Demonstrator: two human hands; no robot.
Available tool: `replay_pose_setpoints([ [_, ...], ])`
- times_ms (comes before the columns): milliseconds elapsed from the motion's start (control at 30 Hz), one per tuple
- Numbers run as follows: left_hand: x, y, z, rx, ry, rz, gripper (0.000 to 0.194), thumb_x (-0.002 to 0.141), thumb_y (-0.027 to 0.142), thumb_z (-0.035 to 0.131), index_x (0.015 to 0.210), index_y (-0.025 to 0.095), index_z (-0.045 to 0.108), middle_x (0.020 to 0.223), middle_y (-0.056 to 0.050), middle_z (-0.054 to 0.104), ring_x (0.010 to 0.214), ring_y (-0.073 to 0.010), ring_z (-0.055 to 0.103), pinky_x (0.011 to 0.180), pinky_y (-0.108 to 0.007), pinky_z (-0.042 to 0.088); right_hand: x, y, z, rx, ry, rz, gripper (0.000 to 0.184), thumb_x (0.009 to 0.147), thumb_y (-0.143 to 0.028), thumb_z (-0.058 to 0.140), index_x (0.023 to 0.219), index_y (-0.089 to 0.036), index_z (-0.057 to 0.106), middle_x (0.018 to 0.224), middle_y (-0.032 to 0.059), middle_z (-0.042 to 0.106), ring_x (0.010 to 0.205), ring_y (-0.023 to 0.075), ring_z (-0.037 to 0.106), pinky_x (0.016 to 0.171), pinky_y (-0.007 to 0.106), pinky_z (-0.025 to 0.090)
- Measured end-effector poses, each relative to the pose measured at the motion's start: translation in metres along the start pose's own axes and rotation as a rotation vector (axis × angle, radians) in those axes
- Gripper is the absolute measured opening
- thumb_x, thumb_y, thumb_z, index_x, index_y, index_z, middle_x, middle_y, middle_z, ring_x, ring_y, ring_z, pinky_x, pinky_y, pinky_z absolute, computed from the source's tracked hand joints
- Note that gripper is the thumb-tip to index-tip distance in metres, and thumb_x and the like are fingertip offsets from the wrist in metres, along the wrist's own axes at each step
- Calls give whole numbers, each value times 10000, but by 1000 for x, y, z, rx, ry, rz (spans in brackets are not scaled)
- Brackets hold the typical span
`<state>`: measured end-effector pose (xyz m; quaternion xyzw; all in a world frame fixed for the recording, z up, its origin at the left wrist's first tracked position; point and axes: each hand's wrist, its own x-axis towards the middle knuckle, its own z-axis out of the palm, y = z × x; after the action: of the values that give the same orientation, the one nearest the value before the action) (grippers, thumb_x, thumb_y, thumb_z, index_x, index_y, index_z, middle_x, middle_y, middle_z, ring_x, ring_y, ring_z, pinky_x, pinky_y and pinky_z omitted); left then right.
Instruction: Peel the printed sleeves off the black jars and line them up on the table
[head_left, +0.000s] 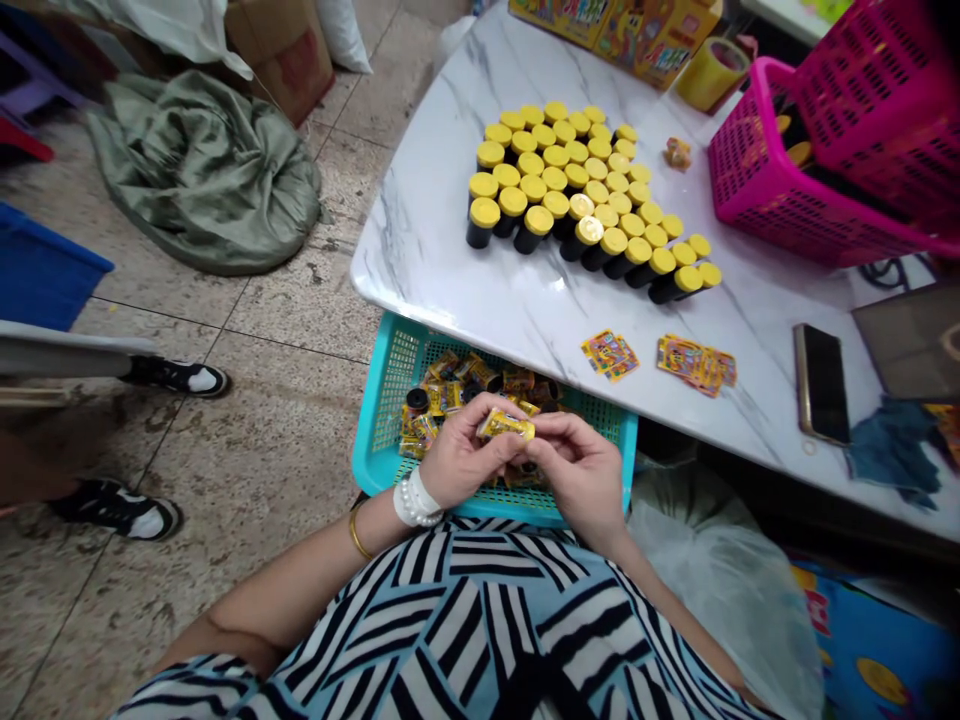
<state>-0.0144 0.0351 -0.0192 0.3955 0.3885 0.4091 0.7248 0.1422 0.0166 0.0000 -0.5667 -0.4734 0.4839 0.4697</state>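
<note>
Above a turquoise basket point(369, 440), my left hand point(463, 452) pinches a small tube with a yellow printed label point(506, 425). The fingertips of my right hand point(581, 470) close on the right end of that same tube. In the basket lie several similar small tubes with yellow labels point(427, 430), and a black round end point(417, 400) shows on one. On the table just beyond my hands are a small stack of printed stickers point(610, 355) and a wider fanned pile of stickers point(696, 363).
Several black canisters with yellow lids point(555, 180) stand grouped on the marble-patterned table point(420, 250). A pink basket point(757, 190), tape roll point(712, 75), printed boxes point(622, 35) and phone point(821, 385) are on it too. A person's shoes point(176, 378) are on the floor at left.
</note>
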Motion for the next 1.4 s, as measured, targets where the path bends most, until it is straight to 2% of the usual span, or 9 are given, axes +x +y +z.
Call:
replay_pose_setpoints([
  [200,8,-2,-10,342,-83,266,277,834,373,712,1048,198,700,952,-62,706,838,-174,649,797,-274,487,9,3,-5,283,-101,341,278,685,-381,858,776,-179,689,608,-21,672,514,114,638,515,221,560],
  [333,11,6,-16,335,-161,236,380,866,344,674,1221,211,649,1038,-72,688,898,-183,636,813,-275,476,14,8,-5,395,-133,454,341,684,-426,852,805,-163,672,619,-19,679,499,99,651,501,192,568],
  [500,6,15,-20,288,4,77,411,798,379,728,1152,185,656,794,-14,613,662,-133,527,592,-217,416,15,7,-6,361,-141,410,313,742,-412,817,860,-166,664,638,-8,696,537,127,685,544,242,620],
  [633,4,13,-18,200,45,-94,274,793,418,717,824,162,623,618,30,554,495,-76,434,465,-186,333,14,4,-12,284,-263,291,286,799,-375,774,1015,-199,709,767,10,718,629,135,702,641,289,636],
  [733,5,10,-16,-73,-68,-331,359,787,496,701,768,167,560,541,57,532,342,-28,311,342,-174,205,11,6,-14,160,-302,136,305,778,-322,793,1072,-258,744,990,37,686,717,139,688,638,291,621],
  [833,7,5,-15,-254,-122,-451,433,726,538,755,779,144,582,520,63,528,304,-5,275,299,-162,164,8,14,-11,32,-215,-37,186,763,-286,805,947,-262,786,946,42,666,781,162,660,615,288,594],
  [967,8,0,-13,-298,-65,-470,480,676,565,794,737,151,559,470,78,509,274,-5,281,270,-149,165,4,21,-5,-107,-26,-211,52,799,-199,767,815,-248,768,770,15,663,709,152,630,618,285,542],
  [1167,3,-1,-5,-364,-80,-464,481,725,594,744,760,145,574,462,52,554,260,-12,298,270,-130,159,5,10,-11,-290,-156,-370,191,816,-196,758,985,-285,762,939,48,719,861,195,677,764,350,567],
  [1400,3,-6,-11,-473,-128,-485,461,736,524,763,615,148,525,353,70,442,229,-15,198,239,-134,164,7,7,-9,-318,-69,-433,148,816,-209,760,947,-277,766,848,40,704,771,185,670,693,326,573],
])
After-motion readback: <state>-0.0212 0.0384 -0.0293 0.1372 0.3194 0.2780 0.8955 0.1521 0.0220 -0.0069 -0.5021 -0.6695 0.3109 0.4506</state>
